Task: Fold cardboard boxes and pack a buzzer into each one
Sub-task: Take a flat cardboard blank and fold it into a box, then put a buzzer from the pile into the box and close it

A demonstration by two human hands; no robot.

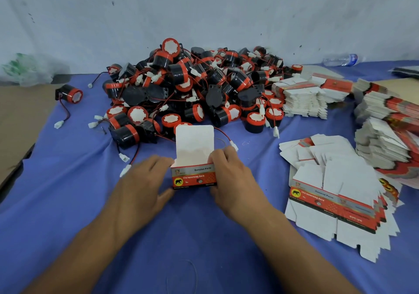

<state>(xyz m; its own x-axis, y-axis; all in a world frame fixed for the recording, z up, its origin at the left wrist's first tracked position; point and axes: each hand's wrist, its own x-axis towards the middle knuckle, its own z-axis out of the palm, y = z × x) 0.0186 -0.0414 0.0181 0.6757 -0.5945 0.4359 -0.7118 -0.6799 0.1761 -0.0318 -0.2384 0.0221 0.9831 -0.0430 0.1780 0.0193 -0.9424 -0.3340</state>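
Observation:
A small red and grey cardboard box [194, 177] stands on the blue cloth in front of me, its white lid flap upright and open. My left hand [145, 181] holds its left side, thumb along the bottom corner. My right hand [229, 173] grips its right side, with fingers curled over the top rim. What is inside the box is hidden. Behind it lies a big heap of black and red buzzers [195, 85] with red wires and white plugs.
Flat unfolded boxes [335, 203] are fanned out at my right, with taller stacks [303, 98] behind them. One lone buzzer [69, 94] sits at the far left. A water bottle [341, 59] lies by the wall. A plastic bag [27, 69] is at the back left.

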